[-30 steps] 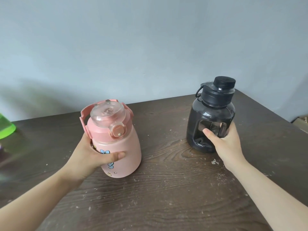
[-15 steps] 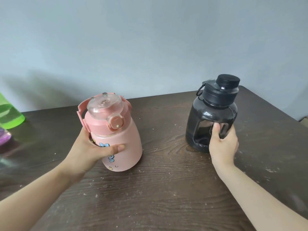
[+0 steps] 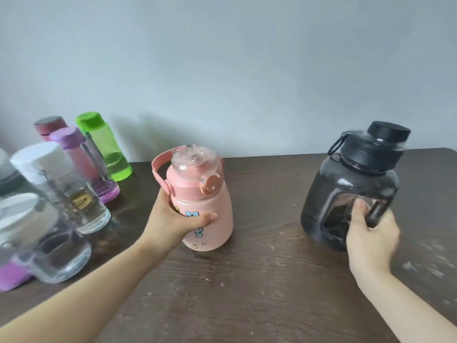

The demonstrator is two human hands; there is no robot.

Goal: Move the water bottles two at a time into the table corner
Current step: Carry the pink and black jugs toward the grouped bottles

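Note:
A pink bottle (image 3: 210, 194) with a clear lid and a pink strap is tilted left over the dark wooden table (image 3: 259, 293). My left hand (image 3: 173, 224) is wrapped around its body. A big black jug (image 3: 346, 189) with a black screw cap leans right, at the table's right side. My right hand (image 3: 371, 233) grips its built-in handle. At the far left stand a green bottle (image 3: 106, 147), a purple-capped bottle (image 3: 71, 144), a maroon-capped bottle (image 3: 49, 125) and two clear white-capped bottles (image 3: 61, 186), close together.
A grey wall runs along the table's back edge. The right edge of the table slants down at the far right. A purple object (image 3: 10, 276) lies at the left border. Bare wood lies between the bottle group and the pink bottle.
The view has swung left, bringing the bottle group at the left into sight. Both held bottles are tilted more, and my right hand has closed round the jug's handle.

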